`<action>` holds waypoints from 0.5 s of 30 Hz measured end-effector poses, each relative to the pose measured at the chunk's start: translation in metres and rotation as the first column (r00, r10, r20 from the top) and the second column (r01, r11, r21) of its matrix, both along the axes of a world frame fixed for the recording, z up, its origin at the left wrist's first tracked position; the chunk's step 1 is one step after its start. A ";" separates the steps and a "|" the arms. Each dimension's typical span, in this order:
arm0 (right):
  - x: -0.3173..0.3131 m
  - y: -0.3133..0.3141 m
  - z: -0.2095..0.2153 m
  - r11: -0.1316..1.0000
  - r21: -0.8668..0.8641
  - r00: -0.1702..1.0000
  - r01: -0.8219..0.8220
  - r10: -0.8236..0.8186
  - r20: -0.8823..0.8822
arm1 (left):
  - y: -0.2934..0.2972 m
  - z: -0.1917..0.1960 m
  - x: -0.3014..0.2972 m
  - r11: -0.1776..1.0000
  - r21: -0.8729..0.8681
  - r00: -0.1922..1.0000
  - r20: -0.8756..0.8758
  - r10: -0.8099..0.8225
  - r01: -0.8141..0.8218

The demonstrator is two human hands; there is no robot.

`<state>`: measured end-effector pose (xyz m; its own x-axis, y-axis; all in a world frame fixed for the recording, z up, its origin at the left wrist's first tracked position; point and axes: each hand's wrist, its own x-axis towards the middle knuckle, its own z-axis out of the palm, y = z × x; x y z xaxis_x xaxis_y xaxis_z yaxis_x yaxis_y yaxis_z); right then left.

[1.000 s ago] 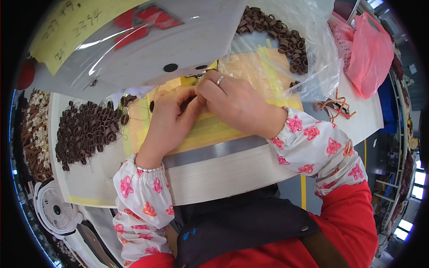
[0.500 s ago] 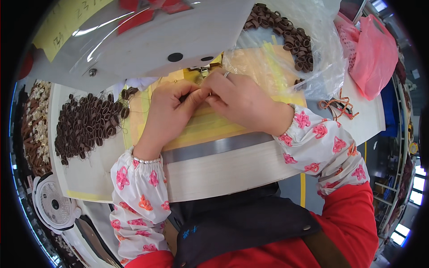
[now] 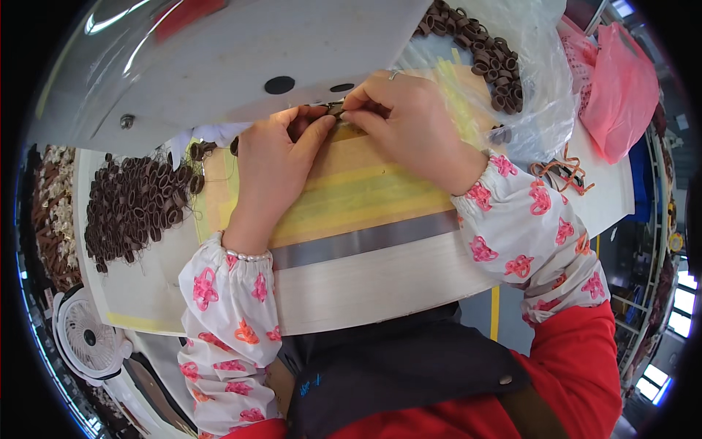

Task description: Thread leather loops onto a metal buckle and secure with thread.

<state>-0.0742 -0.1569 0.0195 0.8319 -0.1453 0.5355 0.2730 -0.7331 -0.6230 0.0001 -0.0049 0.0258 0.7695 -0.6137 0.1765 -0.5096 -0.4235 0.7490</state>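
Both my hands are up at the work area beneath the edge of a large grey-white machine housing [image 3: 241, 66], which looks like a sewing machine's. My left hand [image 3: 270, 157] pinches one end of a small dark brown strip [image 3: 336, 112] between thumb and fingers. At the other side my right hand [image 3: 417, 117], with a ring on it, pinches the same piece, thumb and forefinger close together. Fingers and housing hide most of the strip. Under my hands lies a surface covered in yellow and tan tape [image 3: 351, 179].
Brown loops with loose threads [image 3: 139, 205] are heaped on the left. More brown loops [image 3: 497, 69] lie on clear plastic [image 3: 541, 95] at the back right. Beyond are a pink bag [image 3: 621, 88] and orange cords [image 3: 563, 172]. A white fan [image 3: 88, 333] stands lower left.
My hands have moved slightly apart and up toward the housing, and the brown strip between them now shows. The view has shifted a little, with the housing lower over the work area.
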 end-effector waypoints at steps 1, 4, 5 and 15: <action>-0.001 -0.002 -0.001 1.000 -0.009 1.000 0.005 -0.005 -0.005 | -0.001 0.001 0.000 1.000 0.011 1.000 -0.014 0.005 -0.004; 0.000 -0.003 0.000 0.999 -0.032 1.000 0.015 -0.015 0.013 | -0.001 0.003 -0.001 0.999 0.033 0.998 -0.055 0.022 -0.020; 0.000 -0.003 0.000 0.999 -0.037 1.000 0.018 -0.017 0.024 | -0.001 0.002 0.000 0.999 0.034 0.997 -0.067 0.030 -0.027; 0.002 0.005 0.000 0.998 -0.053 1.000 0.027 -0.026 0.006 | -0.001 0.001 0.002 0.998 -0.001 0.994 -0.084 0.065 -0.066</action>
<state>-0.0723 -0.1524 0.0194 0.8251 -0.1385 0.5477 0.2565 -0.7720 -0.5816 0.0019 -0.0060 0.0271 0.8203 -0.5610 0.1115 -0.4160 -0.4513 0.7895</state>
